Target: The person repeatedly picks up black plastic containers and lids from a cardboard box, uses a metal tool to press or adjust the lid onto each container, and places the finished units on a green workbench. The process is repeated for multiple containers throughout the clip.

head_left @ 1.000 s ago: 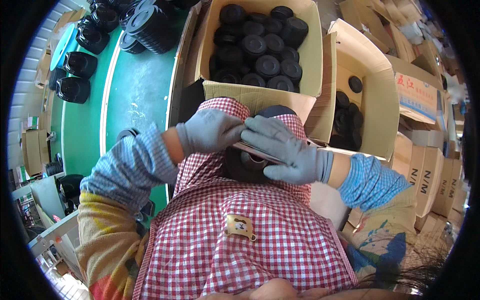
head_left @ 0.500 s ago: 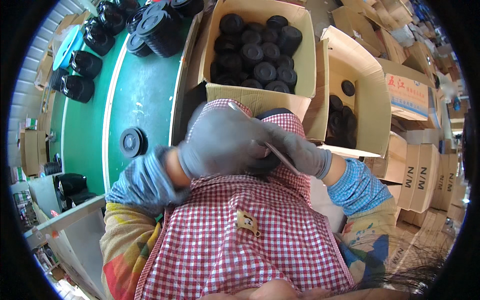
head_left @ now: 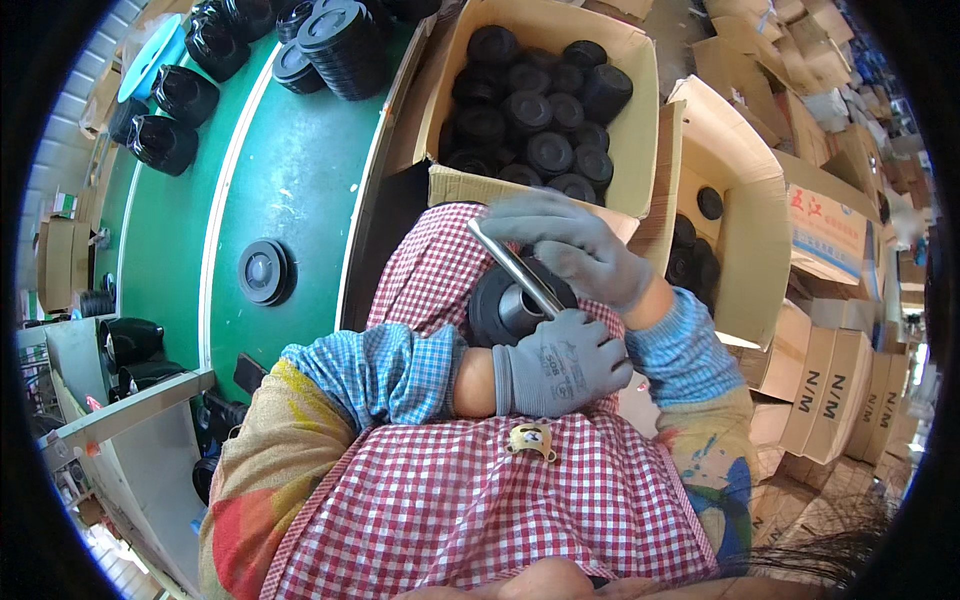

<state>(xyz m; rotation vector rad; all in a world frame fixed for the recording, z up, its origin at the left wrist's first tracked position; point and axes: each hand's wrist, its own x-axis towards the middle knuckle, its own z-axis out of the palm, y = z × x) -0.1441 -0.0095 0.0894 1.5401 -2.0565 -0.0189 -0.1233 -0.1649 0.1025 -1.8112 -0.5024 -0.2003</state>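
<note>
My left hand point(head_left: 562, 366), in a grey glove, is curled closed around the lower end of a silver metal bar point(head_left: 516, 268). The bar slants up and left across a black round part point(head_left: 488, 306) in my lap, which has a shiny metal collar point(head_left: 518, 310). Above it, my gloved right hand point(head_left: 585, 250) lies over the black part, close to the bar's upper end. Motion smears its fingers, so whether they grip the bar is unclear. The lower right of the black part is hidden behind my hands.
Left is a green work surface point(head_left: 290, 215) with black discs point(head_left: 263, 272), a lid stack point(head_left: 342, 45) and glossy black pieces point(head_left: 165, 143). Ahead stand one carton point(head_left: 645, 120) full of black lids and another carton point(head_left: 755, 220) holding several. Stacked boxes point(head_left: 838, 375) line the right.
My left hand has come down and right to the bar's lower end. My right hand has moved up and left. The bar now shows farther up and left, uncovering the collar.
</note>
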